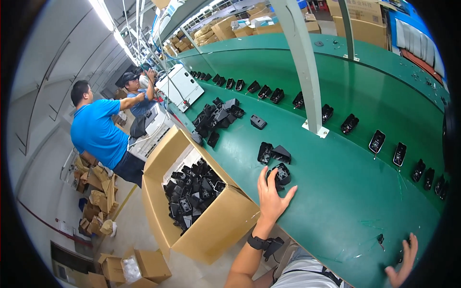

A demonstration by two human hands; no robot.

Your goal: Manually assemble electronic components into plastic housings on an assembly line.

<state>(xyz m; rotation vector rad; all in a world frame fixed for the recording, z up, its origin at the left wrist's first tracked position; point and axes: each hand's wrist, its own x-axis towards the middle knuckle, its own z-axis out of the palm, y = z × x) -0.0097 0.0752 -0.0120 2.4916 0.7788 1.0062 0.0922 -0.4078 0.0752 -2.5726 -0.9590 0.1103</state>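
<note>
My left hand (274, 198) is over the green bench top (331, 201), its fingers spread. Right at its fingertips sits a black plastic housing (283, 173); I cannot tell whether they touch. Just beyond are two more black housings, one hollow (264, 152) and one wedge-shaped (281, 154). My right hand (406, 263) is at the lower right by the bench's edge, thumb and fingers apart. A tiny dark bit shows near its fingers, too small to name. Beside that hand lies a small black part (381, 238) with a thin tail.
An open cardboard box (216, 235) full of black housings stands left of the bench. Farther along lie a heap of housings (216, 117) and a single housing (258, 122). A row of housings (350, 123) follows the far side, behind a metal post (307, 72). Two people (98, 127) stand at left.
</note>
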